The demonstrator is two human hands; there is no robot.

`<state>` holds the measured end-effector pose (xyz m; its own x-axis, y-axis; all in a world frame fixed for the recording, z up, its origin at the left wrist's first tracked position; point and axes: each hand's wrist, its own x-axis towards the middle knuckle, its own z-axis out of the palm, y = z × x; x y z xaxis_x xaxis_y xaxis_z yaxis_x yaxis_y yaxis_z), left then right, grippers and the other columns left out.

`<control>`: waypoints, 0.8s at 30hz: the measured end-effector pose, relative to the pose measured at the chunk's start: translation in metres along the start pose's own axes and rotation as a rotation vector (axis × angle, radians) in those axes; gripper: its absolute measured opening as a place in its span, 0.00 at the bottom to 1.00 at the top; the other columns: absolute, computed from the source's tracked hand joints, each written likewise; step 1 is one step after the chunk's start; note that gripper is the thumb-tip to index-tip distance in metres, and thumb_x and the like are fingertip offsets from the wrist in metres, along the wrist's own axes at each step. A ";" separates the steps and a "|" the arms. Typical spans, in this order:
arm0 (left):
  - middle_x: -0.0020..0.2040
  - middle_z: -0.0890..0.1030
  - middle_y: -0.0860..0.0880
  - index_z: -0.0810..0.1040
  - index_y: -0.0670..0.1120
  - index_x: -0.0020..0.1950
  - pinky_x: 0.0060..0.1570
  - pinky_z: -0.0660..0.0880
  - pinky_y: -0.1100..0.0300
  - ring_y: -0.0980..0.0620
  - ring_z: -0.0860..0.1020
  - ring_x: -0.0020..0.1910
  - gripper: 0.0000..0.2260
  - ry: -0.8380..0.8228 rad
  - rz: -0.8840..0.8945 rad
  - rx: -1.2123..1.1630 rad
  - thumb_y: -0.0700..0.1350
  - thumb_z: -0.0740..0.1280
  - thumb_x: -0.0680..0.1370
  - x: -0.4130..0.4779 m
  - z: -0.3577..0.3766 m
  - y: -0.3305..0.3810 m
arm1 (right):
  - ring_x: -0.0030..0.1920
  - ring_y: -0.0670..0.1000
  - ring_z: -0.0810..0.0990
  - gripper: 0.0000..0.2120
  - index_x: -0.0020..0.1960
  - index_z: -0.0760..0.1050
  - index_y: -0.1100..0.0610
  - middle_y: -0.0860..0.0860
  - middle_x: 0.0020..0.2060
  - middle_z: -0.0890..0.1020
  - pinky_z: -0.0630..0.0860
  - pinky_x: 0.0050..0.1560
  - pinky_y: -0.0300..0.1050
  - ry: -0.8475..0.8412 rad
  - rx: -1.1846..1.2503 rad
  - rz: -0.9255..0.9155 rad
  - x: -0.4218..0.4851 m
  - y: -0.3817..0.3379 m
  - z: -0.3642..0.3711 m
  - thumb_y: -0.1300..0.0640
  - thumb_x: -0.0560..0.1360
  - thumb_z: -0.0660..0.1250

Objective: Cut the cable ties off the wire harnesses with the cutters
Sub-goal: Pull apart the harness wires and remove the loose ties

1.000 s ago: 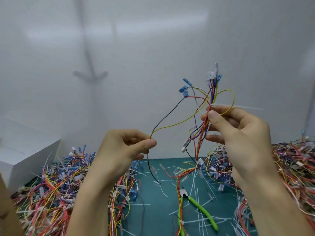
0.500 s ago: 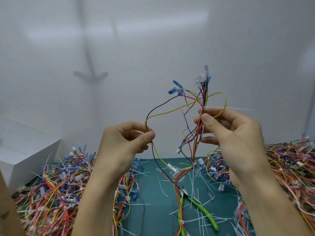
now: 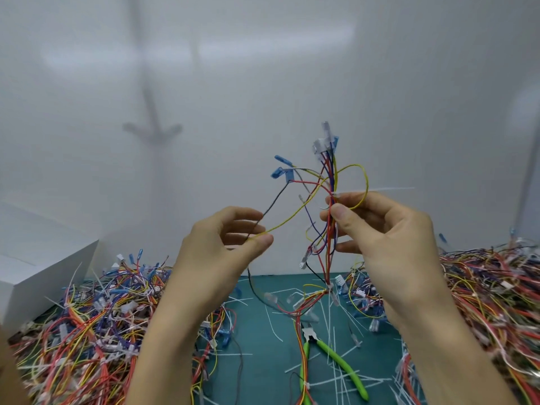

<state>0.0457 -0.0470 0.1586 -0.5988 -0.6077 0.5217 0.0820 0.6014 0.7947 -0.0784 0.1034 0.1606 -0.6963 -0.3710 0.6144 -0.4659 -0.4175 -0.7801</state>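
As the right hand (image 3: pixel 388 238) pinches the harness (image 3: pixel 330 176), left hand (image 3: pixel 216 252) pinches wires (image 3: pixel 292 213).

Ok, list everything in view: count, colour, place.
wire harness: one, multicoloured, held up in both hands
cable tie: at least one, white, on that harness, tail pointing right
cutters: one, green-handled, on the mat
cut ties: many, white, scattered on the mat
left wire pile: one, multicoloured, left of mat
right wire pile: one, multicoloured, right of mat
mat: one, teal, centre
box: one, white, far left
left hand: one, pinching the harness's yellow wire
right hand: one, gripping the harness bundle
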 end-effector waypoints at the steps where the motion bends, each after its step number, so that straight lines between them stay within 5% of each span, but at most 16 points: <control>1: 0.46 0.85 0.60 0.82 0.55 0.52 0.48 0.78 0.67 0.61 0.83 0.47 0.10 -0.047 0.019 -0.022 0.46 0.75 0.72 -0.001 0.001 0.002 | 0.38 0.44 0.85 0.08 0.44 0.82 0.50 0.46 0.37 0.87 0.79 0.34 0.35 -0.012 -0.007 0.000 0.000 0.001 0.001 0.62 0.76 0.70; 6: 0.52 0.85 0.55 0.81 0.51 0.57 0.52 0.76 0.70 0.58 0.82 0.53 0.16 -0.247 0.064 -0.229 0.40 0.75 0.72 -0.007 0.010 0.012 | 0.38 0.47 0.85 0.06 0.42 0.84 0.48 0.48 0.37 0.86 0.81 0.36 0.38 -0.081 -0.086 0.006 0.000 0.007 0.005 0.58 0.74 0.72; 10: 0.48 0.86 0.57 0.82 0.49 0.55 0.49 0.75 0.70 0.63 0.82 0.48 0.10 -0.113 0.088 -0.286 0.43 0.74 0.74 -0.007 0.023 0.019 | 0.38 0.49 0.85 0.09 0.45 0.83 0.40 0.47 0.36 0.86 0.83 0.40 0.47 -0.116 -0.134 -0.012 -0.002 0.009 0.007 0.55 0.73 0.73; 14: 0.39 0.85 0.57 0.84 0.49 0.47 0.40 0.73 0.74 0.66 0.79 0.37 0.04 0.029 0.157 -0.347 0.41 0.72 0.75 -0.007 0.030 0.021 | 0.38 0.48 0.85 0.08 0.44 0.84 0.41 0.46 0.36 0.86 0.82 0.37 0.41 -0.171 -0.156 0.018 -0.002 0.010 0.005 0.55 0.73 0.74; 24: 0.39 0.86 0.54 0.84 0.50 0.44 0.40 0.75 0.72 0.64 0.80 0.37 0.07 0.070 0.192 -0.387 0.38 0.72 0.74 -0.008 0.033 0.024 | 0.40 0.45 0.85 0.06 0.42 0.84 0.42 0.43 0.36 0.86 0.83 0.48 0.55 -0.192 -0.237 -0.007 -0.002 0.009 0.005 0.53 0.73 0.75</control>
<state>0.0258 -0.0106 0.1631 -0.4894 -0.5455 0.6804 0.4869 0.4764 0.7321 -0.0789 0.0962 0.1530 -0.5874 -0.5284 0.6130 -0.6000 -0.2241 -0.7680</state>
